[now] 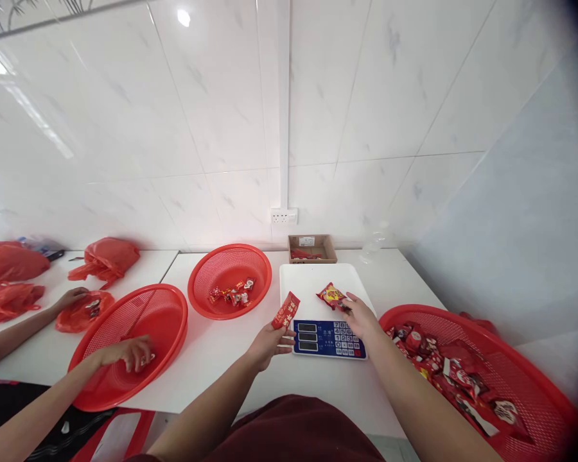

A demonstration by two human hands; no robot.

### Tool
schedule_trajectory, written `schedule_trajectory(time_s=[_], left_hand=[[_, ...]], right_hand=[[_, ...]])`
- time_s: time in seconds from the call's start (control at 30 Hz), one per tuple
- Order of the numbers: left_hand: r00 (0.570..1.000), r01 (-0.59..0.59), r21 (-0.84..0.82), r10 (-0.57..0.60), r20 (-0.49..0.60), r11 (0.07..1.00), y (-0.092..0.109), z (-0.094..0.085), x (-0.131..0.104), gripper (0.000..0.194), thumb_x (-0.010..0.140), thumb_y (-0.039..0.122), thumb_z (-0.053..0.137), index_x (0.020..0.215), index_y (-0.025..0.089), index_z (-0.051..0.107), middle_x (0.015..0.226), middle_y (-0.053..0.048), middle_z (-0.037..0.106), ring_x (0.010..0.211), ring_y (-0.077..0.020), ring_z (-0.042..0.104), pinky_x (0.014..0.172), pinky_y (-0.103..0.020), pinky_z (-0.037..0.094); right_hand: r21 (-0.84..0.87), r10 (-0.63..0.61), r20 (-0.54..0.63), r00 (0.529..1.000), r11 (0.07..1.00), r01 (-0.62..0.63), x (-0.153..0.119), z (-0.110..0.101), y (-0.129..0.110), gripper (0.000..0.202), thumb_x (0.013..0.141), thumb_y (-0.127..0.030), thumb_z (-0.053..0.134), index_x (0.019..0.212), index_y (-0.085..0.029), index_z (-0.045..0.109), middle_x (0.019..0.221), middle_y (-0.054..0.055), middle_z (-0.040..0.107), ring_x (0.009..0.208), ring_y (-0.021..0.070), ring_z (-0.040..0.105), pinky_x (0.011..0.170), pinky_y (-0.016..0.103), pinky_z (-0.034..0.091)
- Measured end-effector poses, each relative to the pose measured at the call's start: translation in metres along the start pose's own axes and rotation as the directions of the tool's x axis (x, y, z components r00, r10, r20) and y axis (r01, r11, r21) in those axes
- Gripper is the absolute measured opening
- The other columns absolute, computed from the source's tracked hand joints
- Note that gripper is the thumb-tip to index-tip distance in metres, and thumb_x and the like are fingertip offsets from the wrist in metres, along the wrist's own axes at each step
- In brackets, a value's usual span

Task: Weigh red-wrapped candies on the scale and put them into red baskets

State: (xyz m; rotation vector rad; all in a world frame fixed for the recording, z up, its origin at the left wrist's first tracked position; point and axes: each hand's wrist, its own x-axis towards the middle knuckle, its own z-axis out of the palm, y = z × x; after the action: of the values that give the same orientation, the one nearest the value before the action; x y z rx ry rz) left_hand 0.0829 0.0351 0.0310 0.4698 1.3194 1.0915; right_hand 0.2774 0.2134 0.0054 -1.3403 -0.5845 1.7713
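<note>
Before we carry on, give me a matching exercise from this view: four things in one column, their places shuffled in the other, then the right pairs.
1. cardboard box
2. red packet with pale lettering
3. red-and-yellow packet
4. wall socket

A. in the right hand
B. on the tiled wall
C. on the table, just behind the scale
D. in the left hand

Pairs: 1-C; 2-D; 3-A; 4-B
</note>
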Motion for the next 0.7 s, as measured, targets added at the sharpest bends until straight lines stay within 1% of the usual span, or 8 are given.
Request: schedule_trajectory(time_s=[0.1,0.2,0.3,0.37,0.47,0.53,0.6,0.7], left_hand=[[1.0,0.012,-0.007,-0.012,0.019,1.0,0.001,0.003,0.002,0.051,0.065,0.052,0.073,0.099,0.018,0.057,0.101,-0.009,0.064,0.083,-0.0177,0.061,0.081,-0.036,0.047],[0.996,0.01,-0.036,-0.007,0.087,0.999,0.008,0.015,0.013,0.053,0.067,0.054,0.071,0.104,0.018,0.056,0.104,-0.009,0.064,0.086,-0.0185,0.063,0.083,-0.036,0.046],[0.982,0.077,-0.041,-0.068,0.174,0.996,0.017,0.027,0.026,0.06,0.073,0.057,0.066,0.118,0.021,0.05,0.111,-0.012,0.062,0.093,-0.0217,0.063,0.085,-0.038,0.047],[0.972,0.138,0.013,-0.138,0.19,0.99,0.021,0.031,0.029,0.069,0.076,0.058,0.063,0.129,0.021,0.041,0.114,-0.014,0.061,0.096,-0.0237,0.063,0.084,-0.04,0.048],[0.972,0.144,0.118,-0.163,0.17,0.982,0.018,0.027,0.023,0.08,0.077,0.058,0.062,0.138,0.018,0.03,0.115,-0.017,0.059,0.095,-0.0239,0.062,0.083,-0.04,0.048],[0.975,0.127,0.164,-0.154,0.163,0.978,0.012,0.019,0.013,0.078,0.076,0.059,0.062,0.136,0.017,0.035,0.116,-0.017,0.058,0.095,-0.0228,0.061,0.083,-0.039,0.048],[0.975,0.126,0.188,-0.156,0.155,0.974,0.004,0.007,0.002,0.073,0.073,0.061,0.064,0.128,0.017,0.044,0.116,-0.015,0.058,0.095,-0.0218,0.06,0.084,-0.039,0.047],[0.975,0.158,0.197,-0.184,0.123,0.968,-0.009,-0.013,-0.014,0.07,0.067,0.063,0.067,0.118,0.018,0.051,0.115,-0.015,0.058,0.095,-0.0213,0.06,0.085,-0.037,0.045]], right_hand=[[0.002,-0.042,0.086,0.995,0.999,0.042,-0.006,0.006,-0.006,0.046,0.068,-0.013,0.063,0.11,-0.029,0.053,0.109,0.002,0.065,0.105,0.0146,0.063,0.091,0.031,0.053],[-0.043,-0.074,0.139,0.988,0.996,0.081,-0.015,0.007,-0.008,0.053,0.067,-0.02,0.068,0.116,-0.032,0.053,0.133,0.003,0.054,0.121,0.0158,0.053,0.101,0.035,0.046],[-0.132,-0.118,0.128,0.985,0.982,0.135,-0.024,-0.001,-0.007,0.053,0.065,-0.03,0.071,0.116,-0.032,0.056,0.142,0.004,0.046,0.128,0.0187,0.046,0.104,0.036,0.043],[-0.169,-0.185,0.102,0.978,0.965,0.2,-0.029,-0.016,-0.006,0.052,0.063,-0.036,0.071,0.113,-0.029,0.058,0.141,0.006,0.047,0.128,0.0211,0.047,0.101,0.035,0.046],[-0.276,-0.355,-0.001,0.935,0.899,0.341,-0.034,-0.059,-0.006,0.054,0.063,-0.044,0.068,0.113,-0.025,0.058,0.132,0.008,0.056,0.12,0.0238,0.054,0.097,0.037,0.048],[-0.467,-0.462,-0.125,0.878,0.808,0.359,-0.034,-0.101,-0.007,0.055,0.066,-0.046,0.062,0.115,-0.022,0.057,0.125,0.01,0.061,0.113,0.0255,0.058,0.097,0.04,0.047],[-0.68,-0.526,-0.207,0.825,0.683,0.265,-0.032,-0.151,-0.004,0.056,0.067,-0.044,0.056,0.116,-0.017,0.058,0.126,0.015,0.06,0.112,0.0282,0.059,0.1,0.042,0.044],[-0.896,-0.52,-0.266,0.812,0.443,-0.01,-0.031,-0.217,0.011,0.059,0.064,-0.044,0.053,0.113,-0.012,0.059,0.115,0.023,0.064,0.111,0.0366,0.058,0.096,0.05,0.044]])
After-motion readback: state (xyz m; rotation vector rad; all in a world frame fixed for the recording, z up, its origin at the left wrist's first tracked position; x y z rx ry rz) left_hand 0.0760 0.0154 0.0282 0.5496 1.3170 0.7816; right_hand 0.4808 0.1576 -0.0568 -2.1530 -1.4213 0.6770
